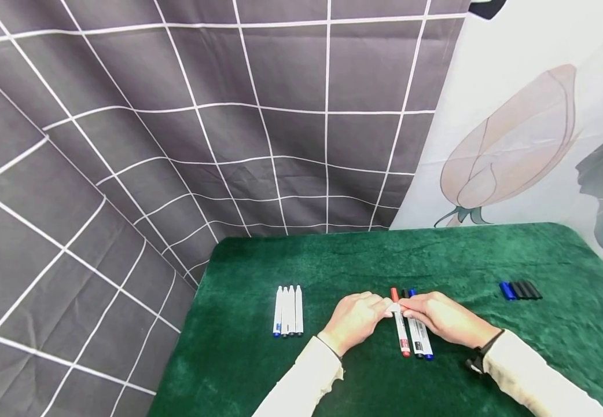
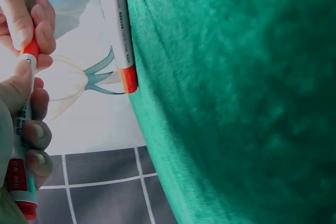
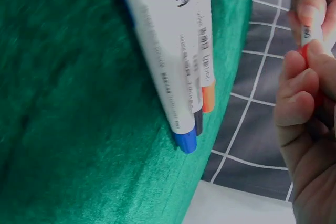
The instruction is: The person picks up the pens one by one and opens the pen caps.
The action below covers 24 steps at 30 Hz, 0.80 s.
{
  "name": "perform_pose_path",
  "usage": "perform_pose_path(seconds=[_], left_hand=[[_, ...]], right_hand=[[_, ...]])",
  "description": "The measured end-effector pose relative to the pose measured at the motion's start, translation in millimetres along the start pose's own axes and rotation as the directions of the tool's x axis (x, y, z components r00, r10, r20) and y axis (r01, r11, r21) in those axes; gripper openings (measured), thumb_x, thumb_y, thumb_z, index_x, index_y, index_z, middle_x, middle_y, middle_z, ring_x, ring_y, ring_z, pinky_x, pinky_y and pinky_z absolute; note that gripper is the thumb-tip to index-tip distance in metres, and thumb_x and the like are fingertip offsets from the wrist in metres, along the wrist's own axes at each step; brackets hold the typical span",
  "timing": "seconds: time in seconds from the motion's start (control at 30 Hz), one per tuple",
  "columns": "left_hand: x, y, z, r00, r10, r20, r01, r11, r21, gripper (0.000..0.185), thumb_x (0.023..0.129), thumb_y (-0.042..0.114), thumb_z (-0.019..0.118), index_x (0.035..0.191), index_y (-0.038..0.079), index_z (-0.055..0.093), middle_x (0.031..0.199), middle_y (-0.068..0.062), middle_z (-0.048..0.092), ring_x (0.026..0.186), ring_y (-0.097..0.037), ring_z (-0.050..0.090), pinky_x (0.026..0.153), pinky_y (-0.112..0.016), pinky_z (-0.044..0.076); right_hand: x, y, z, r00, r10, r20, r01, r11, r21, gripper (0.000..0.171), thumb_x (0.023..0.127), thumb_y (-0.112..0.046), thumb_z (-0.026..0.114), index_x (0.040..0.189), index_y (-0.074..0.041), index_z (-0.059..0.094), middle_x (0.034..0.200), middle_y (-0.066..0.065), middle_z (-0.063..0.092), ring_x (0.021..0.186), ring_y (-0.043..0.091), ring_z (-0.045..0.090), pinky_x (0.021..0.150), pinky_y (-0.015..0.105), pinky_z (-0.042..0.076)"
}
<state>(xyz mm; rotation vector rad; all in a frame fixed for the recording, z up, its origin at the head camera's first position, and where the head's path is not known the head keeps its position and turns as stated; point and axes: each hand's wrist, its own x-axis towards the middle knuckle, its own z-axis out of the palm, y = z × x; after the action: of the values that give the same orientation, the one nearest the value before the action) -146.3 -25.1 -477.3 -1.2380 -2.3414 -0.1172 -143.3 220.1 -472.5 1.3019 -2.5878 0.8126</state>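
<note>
My left hand (image 1: 379, 310) grips the white barrel of a red marker (image 2: 21, 129) and holds it just above the green tablecloth (image 1: 333, 266). Facing it, my right hand (image 1: 411, 311) pinches that marker's red cap (image 2: 30, 49) between thumb and fingers. In the right wrist view the cap (image 3: 311, 61) shows between my right fingers (image 3: 296, 93). Under my hands lie three capped markers side by side: a red one (image 1: 401, 336), a black one (image 1: 415, 339) and a blue one (image 1: 423, 344).
Several white markers (image 1: 288, 311) lie in a row to the left of my hands. A row of loose black and blue caps (image 1: 520, 290) sits at the right of the table. Behind the table hang a grey grid curtain (image 1: 228, 116) and a flower-print cloth (image 1: 530, 133).
</note>
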Motion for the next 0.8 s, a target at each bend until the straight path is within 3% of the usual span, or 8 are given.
perform_pose_path(seconds=[0.27,0.43,0.57,0.73,0.8], left_hand=[[0.6,1.5,0.6,0.999,-0.026,0.033,0.026,0.999,-0.027,0.018,0.098,0.024,0.065,0.114,0.024,0.072,0.101,0.014,0.071,0.093,-0.001,0.066,0.080,-0.015,0.050],[-1.6,1.4,0.6,0.998,-0.028,0.055,0.031,0.998,-0.057,0.016,0.098,0.023,0.065,0.113,0.022,0.072,0.099,0.013,0.071,0.090,-0.002,0.066,0.077,-0.014,0.050],[-2.6,0.8,2.1,0.997,-0.029,0.067,0.035,0.995,-0.091,0.016,0.100,0.025,0.063,0.112,0.021,0.071,0.097,0.012,0.071,0.087,-0.003,0.066,0.075,-0.015,0.051],[-2.4,-1.2,1.7,0.996,-0.034,0.078,0.042,0.995,-0.091,0.016,0.099,0.025,0.064,0.112,0.021,0.071,0.095,0.012,0.070,0.086,-0.003,0.067,0.072,-0.017,0.051],[-2.1,-1.5,0.6,0.996,-0.033,0.079,0.041,0.995,-0.092,0.016,0.098,0.025,0.065,0.112,0.020,0.071,0.093,0.011,0.070,0.085,-0.004,0.067,0.071,-0.017,0.051]], right_hand=[[-5.4,0.0,3.0,0.997,-0.032,-0.063,0.025,0.993,-0.113,0.028,0.091,-0.003,0.070,0.118,-0.010,0.073,0.106,-0.006,0.072,0.094,0.009,0.069,0.079,0.032,0.056],[-5.2,0.8,6.8,0.992,-0.084,-0.092,0.068,0.985,-0.159,0.028,0.085,-0.001,0.074,0.111,-0.010,0.074,0.102,-0.007,0.072,0.092,0.008,0.069,0.081,0.026,0.054],[-5.5,1.4,8.9,0.988,-0.108,-0.108,0.087,0.979,-0.184,0.027,0.083,0.000,0.075,0.108,-0.010,0.073,0.099,-0.006,0.072,0.090,0.008,0.069,0.080,0.028,0.055],[-5.8,2.3,10.5,0.985,-0.122,-0.120,0.094,0.972,-0.214,0.024,0.085,-0.003,0.074,0.108,-0.010,0.071,0.098,-0.004,0.071,0.091,0.010,0.069,0.079,0.033,0.055],[-6.1,3.1,11.6,0.981,-0.144,-0.132,0.111,0.967,-0.228,0.017,0.093,-0.009,0.069,0.110,-0.009,0.071,0.098,-0.003,0.071,0.091,0.011,0.069,0.079,0.034,0.055]])
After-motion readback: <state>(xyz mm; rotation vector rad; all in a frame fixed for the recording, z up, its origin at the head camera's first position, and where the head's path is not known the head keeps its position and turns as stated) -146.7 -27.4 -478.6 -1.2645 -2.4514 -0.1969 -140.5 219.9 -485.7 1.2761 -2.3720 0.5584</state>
